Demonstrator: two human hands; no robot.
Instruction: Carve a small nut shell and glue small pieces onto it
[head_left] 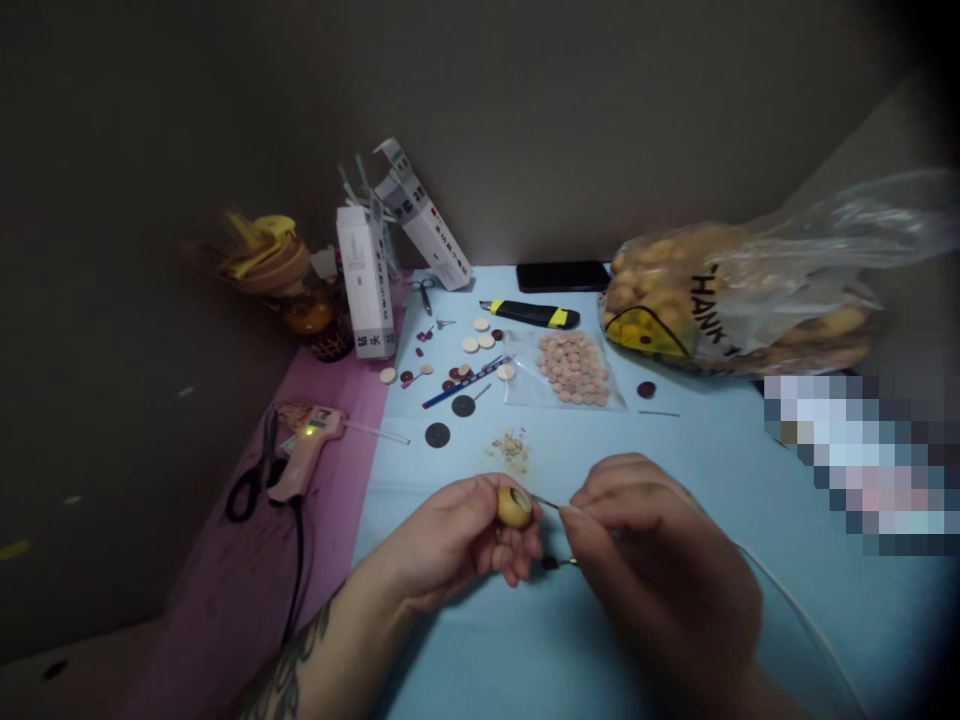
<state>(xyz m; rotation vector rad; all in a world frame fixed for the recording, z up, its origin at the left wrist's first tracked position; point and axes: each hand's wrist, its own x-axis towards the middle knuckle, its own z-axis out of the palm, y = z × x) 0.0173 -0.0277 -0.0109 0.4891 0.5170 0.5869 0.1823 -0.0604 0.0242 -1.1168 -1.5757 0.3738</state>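
Note:
My left hand (pixel 457 540) is closed around a small yellow hollow nut (pixel 514 507), holding it up with its open end facing me. My right hand (pixel 660 560) is pinched on a thin metal pick (pixel 546 501) whose tip reaches into the nut's opening. A second small dark-tipped tool (pixel 559 563) pokes out below my right fingers. Both hands hover above the light blue table cover (pixel 675 440). A small heap of pale shavings (pixel 512 447) lies just beyond the hands.
A pink glue gun (pixel 304 450) with a lit lamp lies left on the pink cloth beside black scissors (pixel 251 480). Farther back lie a clear bag of tan discs (pixel 574 368), loose discs, a utility knife (pixel 532 314), a phone (pixel 562 276), white boxes (pixel 365 283) and a plastic bag of yellow nuts (pixel 720 300).

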